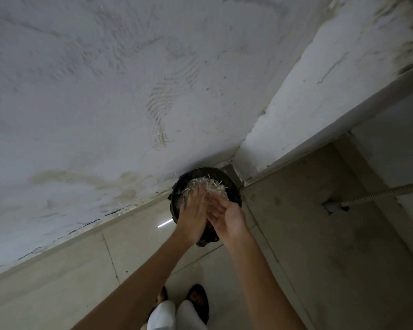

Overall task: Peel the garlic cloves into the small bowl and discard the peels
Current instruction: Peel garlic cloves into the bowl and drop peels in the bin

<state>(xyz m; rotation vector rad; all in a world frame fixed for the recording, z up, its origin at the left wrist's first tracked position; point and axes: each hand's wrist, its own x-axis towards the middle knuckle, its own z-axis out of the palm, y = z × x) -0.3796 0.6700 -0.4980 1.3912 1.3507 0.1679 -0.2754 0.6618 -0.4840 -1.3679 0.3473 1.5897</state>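
Observation:
A round black bin (234, 186) lined with a dark bag stands on the floor in the corner of the wall. A heap of pale garlic peels (212, 185) lies in it. My left hand (192, 214) and my right hand (228, 216) hover just over the bin's near rim, palms turned toward each other and fingers touching, fingertips at the peels. Both hands have their fingers stretched out and I see nothing gripped in them. No garlic cloves or small bowl are in view.
A stained white wall (105, 91) rises behind the bin. The floor (308, 234) is beige tile. A ribbed hose (379, 192) comes out of a wall fitting at the right. My two feet in dark sandals (197, 298) stand below.

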